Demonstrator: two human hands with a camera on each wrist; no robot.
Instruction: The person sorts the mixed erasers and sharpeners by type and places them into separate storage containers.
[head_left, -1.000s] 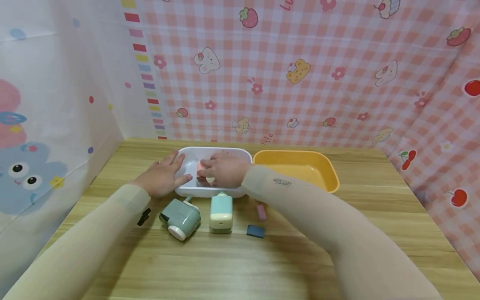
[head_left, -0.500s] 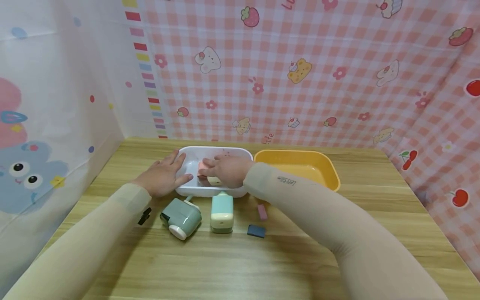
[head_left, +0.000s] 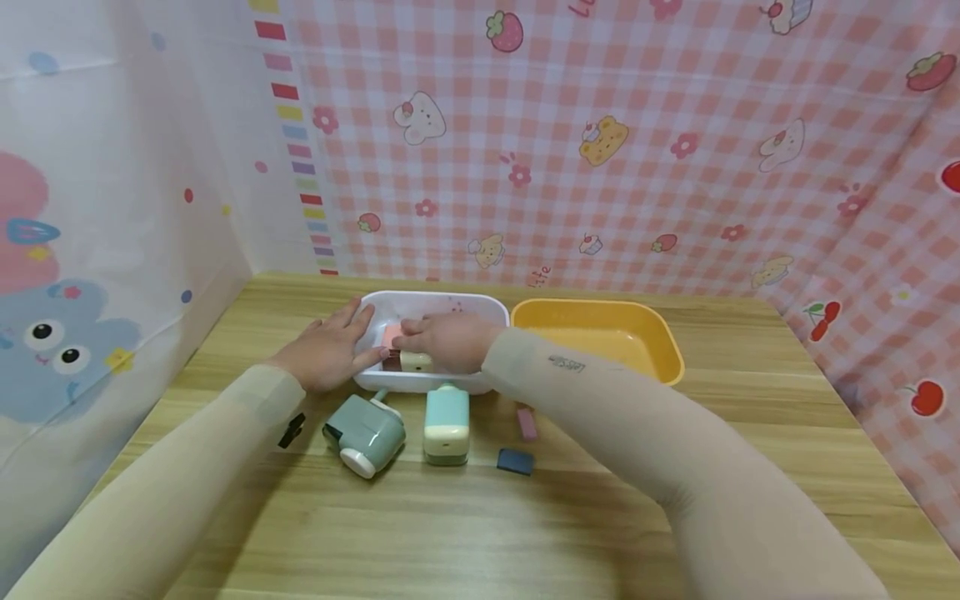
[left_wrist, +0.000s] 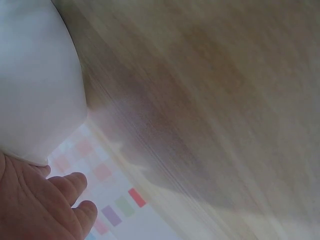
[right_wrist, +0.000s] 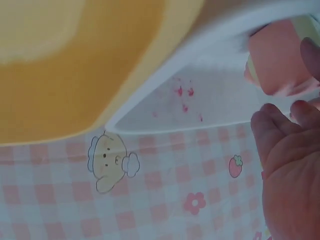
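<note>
Two hands [head_left: 321, 354] [head_left: 453, 340] share one white tray [head_left: 416, 382] with one pink object [right_wrist: 280, 57]

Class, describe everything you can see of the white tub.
The white tub is a shallow, rounded-corner rectangle with a smooth rim; it looks like plastic. Small pinkish-red marks show on its inner wall. It stands upright on the wooden table, beside the yellow tub. The left hand lies across its left end; the right hand reaches inside, over a pink-and-cream object, hiding part of its interior.
</note>
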